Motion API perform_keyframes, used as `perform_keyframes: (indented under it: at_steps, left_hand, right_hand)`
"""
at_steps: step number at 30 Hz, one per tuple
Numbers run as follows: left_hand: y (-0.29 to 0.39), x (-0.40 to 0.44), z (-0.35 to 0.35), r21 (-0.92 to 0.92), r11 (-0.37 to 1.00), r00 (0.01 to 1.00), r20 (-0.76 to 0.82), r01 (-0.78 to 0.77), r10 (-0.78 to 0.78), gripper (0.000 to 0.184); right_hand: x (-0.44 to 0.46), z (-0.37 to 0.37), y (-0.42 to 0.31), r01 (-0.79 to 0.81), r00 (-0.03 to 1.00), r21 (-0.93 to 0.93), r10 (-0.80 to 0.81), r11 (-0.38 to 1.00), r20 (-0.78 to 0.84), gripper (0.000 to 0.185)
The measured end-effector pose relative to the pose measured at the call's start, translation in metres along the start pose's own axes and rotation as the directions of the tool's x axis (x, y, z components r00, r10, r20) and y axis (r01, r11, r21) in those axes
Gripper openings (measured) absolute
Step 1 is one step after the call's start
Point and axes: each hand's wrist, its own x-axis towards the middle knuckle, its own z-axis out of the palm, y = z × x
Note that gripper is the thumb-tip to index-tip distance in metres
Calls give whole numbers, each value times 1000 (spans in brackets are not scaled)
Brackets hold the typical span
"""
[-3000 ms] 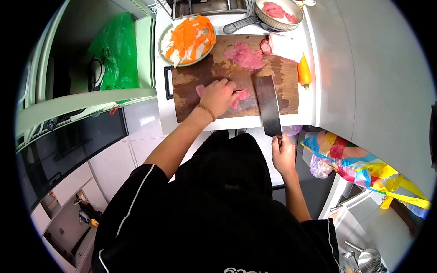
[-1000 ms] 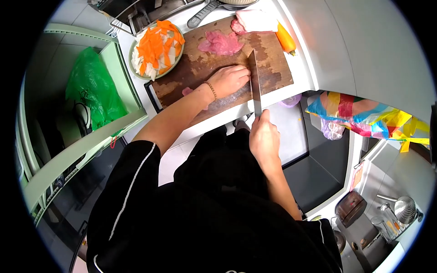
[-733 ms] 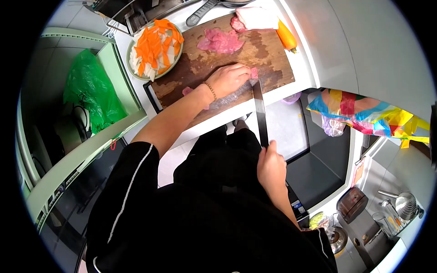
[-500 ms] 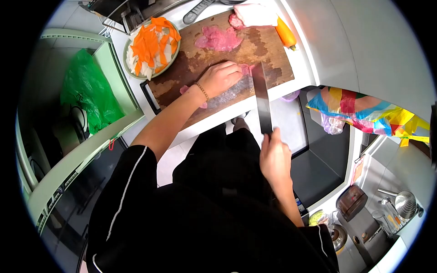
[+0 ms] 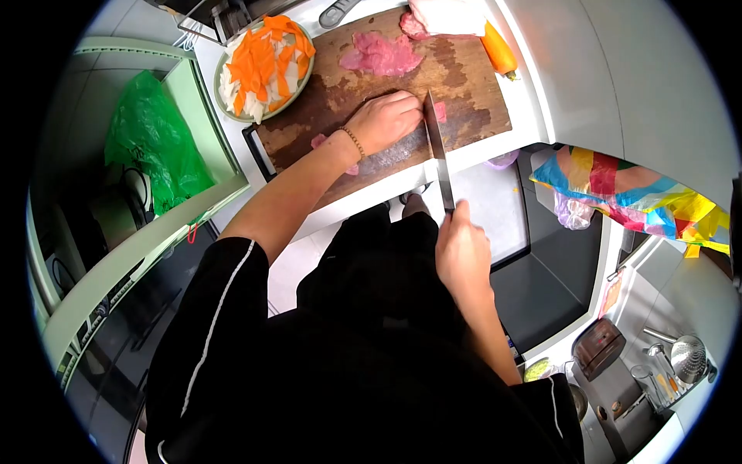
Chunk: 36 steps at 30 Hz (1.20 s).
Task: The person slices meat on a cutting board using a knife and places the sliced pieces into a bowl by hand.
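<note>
My right hand (image 5: 464, 246) is closed round the handle of a kitchen knife (image 5: 437, 155), whose blade reaches over the near edge of the wooden cutting board (image 5: 468, 116). Curled fingers of my left hand (image 5: 385, 121) press down on a piece of raw meat (image 5: 319, 141), mostly hidden beneath that hand and wrist. The blade stands right beside the left fingertips. Just to its right lies a small pink meat slice (image 5: 440, 112). Farther back on the board is a flat heap of sliced meat (image 5: 381, 54).
A bowl (image 5: 308, 80) of sliced orange and white vegetables stands left of the board. At the back right are a carrot (image 5: 499, 51) and a pale slab of meat (image 5: 448, 17). A green plastic bag (image 5: 154, 147) hangs at left, a colourful bag (image 5: 618, 185) at right.
The knife has shifted slightly left and turned more edge-on. A small meat slice now shows on the blade's right side. My left hand keeps its hold, and the whole view has shifted a little.
</note>
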Motion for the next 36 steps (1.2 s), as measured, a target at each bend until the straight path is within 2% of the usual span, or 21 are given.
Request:
perform_keyframes:
  at_steps: [3,7,10,18,24,30,33,36]
  left_hand:
    - [3,1,-2,-59,998,1000,-10,12,-13,11]
    - [3,-10,-7,-9,1000,996,-92,6,-7,12]
    - [9,-19,-9,10,999,993,-106,51,-50,12]
    - [6,-13,-11,0,1000,999,-31,20,-20,12]
    - [4,-15,-8,34,998,999,20,50,-51,12]
    - [13,-18,-13,-43,996,985,-150,77,-82,15]
    - [17,-29,-16,26,992,973,-198,127,-120,15]
    - [13,-31,-15,21,997,994,-76,79,-77,13]
  right_hand:
    - [-37,-10,10,-72,996,-68,75,995,40,18]
    - [-51,-30,16,-120,991,-9,120,993,56,18]
    - [-30,-28,11,-27,996,37,30,999,-86,18]
    - [17,-7,-8,76,997,-31,-77,997,-12,16]
    - [-2,-7,3,43,998,-41,-41,998,40,19]
    - [-50,-31,26,-54,994,-110,64,992,87,21]
    - [-34,-36,17,5,1000,-62,-4,998,9,17]
    - [-6,-30,-1,53,999,-58,-53,997,3,16]
